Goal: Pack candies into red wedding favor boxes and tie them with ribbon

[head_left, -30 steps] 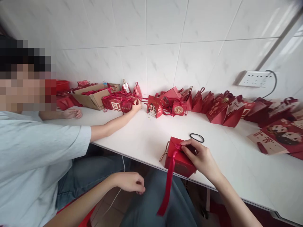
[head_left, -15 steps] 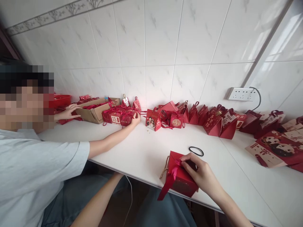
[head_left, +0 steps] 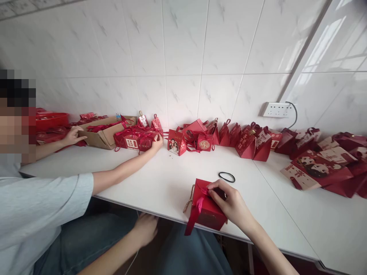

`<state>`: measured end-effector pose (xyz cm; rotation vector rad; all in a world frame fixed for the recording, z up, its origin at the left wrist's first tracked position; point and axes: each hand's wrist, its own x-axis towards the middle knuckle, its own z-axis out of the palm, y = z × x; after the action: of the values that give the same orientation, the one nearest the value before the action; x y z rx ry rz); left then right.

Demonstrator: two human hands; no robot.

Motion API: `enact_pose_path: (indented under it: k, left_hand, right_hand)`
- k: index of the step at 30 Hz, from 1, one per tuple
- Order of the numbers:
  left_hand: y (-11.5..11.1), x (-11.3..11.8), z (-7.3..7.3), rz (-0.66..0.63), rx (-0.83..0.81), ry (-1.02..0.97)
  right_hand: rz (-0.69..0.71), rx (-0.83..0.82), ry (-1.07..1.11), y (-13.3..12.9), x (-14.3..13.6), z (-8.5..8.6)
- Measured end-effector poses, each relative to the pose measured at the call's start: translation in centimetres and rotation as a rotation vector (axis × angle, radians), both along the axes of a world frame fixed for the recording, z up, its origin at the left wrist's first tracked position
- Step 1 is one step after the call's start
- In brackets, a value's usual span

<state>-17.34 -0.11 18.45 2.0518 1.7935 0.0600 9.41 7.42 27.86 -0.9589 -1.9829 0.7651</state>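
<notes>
Now I'm pinching the ribbon [head_left: 198, 207] atop the red box [head_left: 215, 216] with the right hand [head_left: 231, 203]; the left hand [head_left: 146, 229], its grip unclear to me, is hanging off the worktop [head_left: 169, 177]. The box is sitting at the near edge, a black loop [head_left: 226, 181] lying beyond. I'm judging this ribbon handling, next probably calling for both hands.

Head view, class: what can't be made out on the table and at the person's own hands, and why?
Head view:
Red box: its inside, hidden by its own walls.
Ribbon: partly covered by the right hand.
Left hand: whether it holds anything, hidden by its curled fingers.
Carton: its floor, hidden by its sides and contents.
Rightmost bag: cut off by the right edge.
Specks: too small to identify.
</notes>
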Motion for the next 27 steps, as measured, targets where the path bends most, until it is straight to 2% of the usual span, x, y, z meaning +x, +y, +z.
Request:
enact_pose_path:
  k: [2,3,5,6,7,9,10,12,15,18,22,24,27]
  left_hand:
    - [-2.8,2.5,0.7,-0.033,-0.131,0.161]
    - [-3.9,3.8,1.7,-0.102,-0.207,0.195]
    - [-5.2,5.9,5.0,-0.25,-0.304,0.051]
    - [-5.2,6.8,6.8,-0.279,-0.263,-0.051]
    - [-4.7,7.5,8.4,-0.257,-0.128,-0.136]
    - [-2.7,8.4,10.9,-0.118,0.196,-0.245]
    - [-1.3,8.7,11.5,-0.038,0.344,-0.251]
    - [1.3,8.9,11.8,0.053,0.479,-0.267]
    - [3.9,9.0,11.5,0.038,0.378,-0.318]
    - [4.5,8.7,12.0,0.003,0.281,-0.369]
    - [4.5,8.1,13.2,0.026,0.208,-0.417]
    - [5.0,7.7,12.8,0.003,0.149,-0.466]
    - [6.5,7.1,10.5,0.002,0.069,-0.452]
  right_hand:
    - [-0.011,0.008,0.008,0.0,0.0,-0.1]
    - [-0.015,0.01,0.011,0.1,0.0,-0.1]
    - [-0.022,0.018,0.018,0.1,-0.1,-0.2]
    - [-0.026,0.024,0.023,0.2,-0.1,-0.2]
    - [-0.03,0.032,0.028,0.2,-0.1,-0.3]
    - [-0.035,0.048,0.037,0.2,-0.2,-0.3]
    - [-0.036,0.057,0.043,0.3,-0.3,-0.3]
    - [-0.03,0.088,0.053,0.3,-0.4,-0.4]
    - [-0.008,0.133,0.065,0.6,-0.6,-0.5]
    - [-0.012,0.137,0.068,0.8,-0.8,-0.4]
    - [-0.031,0.107,0.072,0.5,-1.1,0.3]
    - [-0.059,0.124,0.009,0.3,-1.2,0.6]
    - [-0.053,0.202,-0.075,0.7,-1.4,0.7]
